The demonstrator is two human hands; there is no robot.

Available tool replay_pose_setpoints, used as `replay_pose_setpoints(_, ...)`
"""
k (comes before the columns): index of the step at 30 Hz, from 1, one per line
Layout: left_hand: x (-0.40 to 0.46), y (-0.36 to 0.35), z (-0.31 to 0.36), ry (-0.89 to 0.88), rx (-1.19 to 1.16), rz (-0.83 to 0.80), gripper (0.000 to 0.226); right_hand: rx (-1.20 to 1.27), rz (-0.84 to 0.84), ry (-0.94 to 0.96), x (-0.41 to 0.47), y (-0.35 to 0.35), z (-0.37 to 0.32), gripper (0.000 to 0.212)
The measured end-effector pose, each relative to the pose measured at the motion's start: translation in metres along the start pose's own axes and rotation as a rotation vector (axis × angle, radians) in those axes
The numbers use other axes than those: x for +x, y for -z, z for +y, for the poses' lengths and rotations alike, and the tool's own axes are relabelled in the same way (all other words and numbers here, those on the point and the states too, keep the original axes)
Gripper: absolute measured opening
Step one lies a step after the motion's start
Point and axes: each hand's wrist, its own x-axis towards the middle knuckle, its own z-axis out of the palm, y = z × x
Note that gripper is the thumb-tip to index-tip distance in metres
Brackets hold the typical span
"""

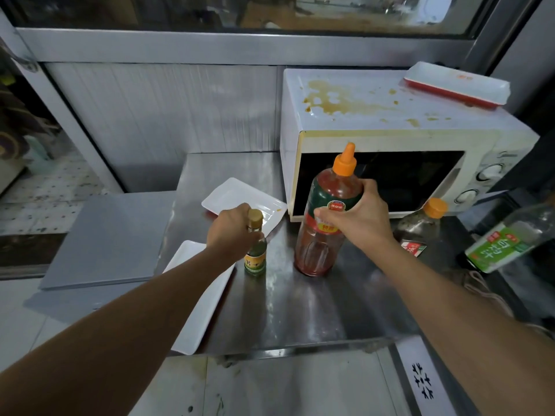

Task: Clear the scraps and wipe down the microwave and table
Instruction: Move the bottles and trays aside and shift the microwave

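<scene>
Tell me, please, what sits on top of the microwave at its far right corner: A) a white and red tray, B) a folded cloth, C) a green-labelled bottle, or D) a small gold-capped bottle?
A: a white and red tray lies on the stained top of the microwave, at its far right corner.

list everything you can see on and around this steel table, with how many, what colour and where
microwave: 1, white, stained brown on top, back right of table
steel table: 1, silver, centre
tray: 1, white and red, on the microwave
plates: 2, white, left part of table
sauce bottle: 1, red, orange cap, table centre
small bottle: 1, green, gold cap, beside a plate
dark bottle: 1, orange cap, before the microwave
green-label bottle: 1, clear, right edge
left hand: grips small bottle
right hand: grips sauce bottle
</scene>
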Motion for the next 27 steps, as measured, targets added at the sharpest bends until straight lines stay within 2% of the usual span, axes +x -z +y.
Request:
replay_pose_setpoints(7, -0.015, 0.011, 0.000, 0.042, -0.020, 0.017, 0.026, -0.015, -0.018, 0.030, -0.001, 0.004, -0.015, 0.072)
replay_pose_setpoints(18, -0.050, 0.077, 0.016, 0.102, -0.030, 0.178, 0.021, -0.006, -0.122, 0.160, 0.000, 0.016, -0.075, 0.077)
replay_pose_setpoints(27, -0.066, 0.130, 0.013, 0.141, 0.023, 0.326, 0.023, 0.018, -0.184, 0.254, 0.006, -0.001, -0.129, 0.078)
